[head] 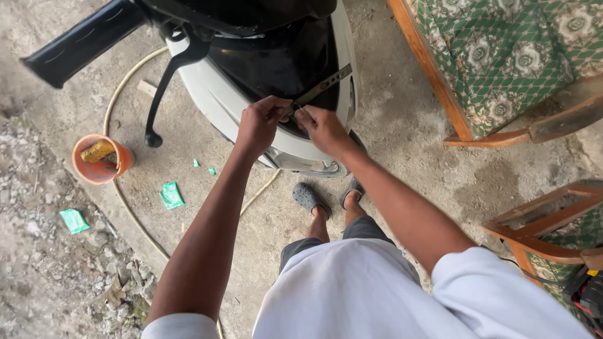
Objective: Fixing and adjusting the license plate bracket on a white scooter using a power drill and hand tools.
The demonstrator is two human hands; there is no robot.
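Note:
A scooter [276,56] with a white and black body stands in front of me, its black handlebar grip [78,41] and brake lever [166,81] at the upper left. A flat metal strip with holes [323,85] lies slanted across the black panel. My left hand [260,122] pinches the strip's lower end. My right hand [323,129] is right beside it, fingers closed on the same end, where a small part is hidden between the fingertips.
An orange cup [100,160] with a yellowish object inside stands on the concrete floor at left. A yellow hose [125,201] curves around it. Green wrappers [171,194] lie nearby. Wooden chairs with green patterned cushions [502,56] stand at right. My feet in grey sandals [308,198] are below.

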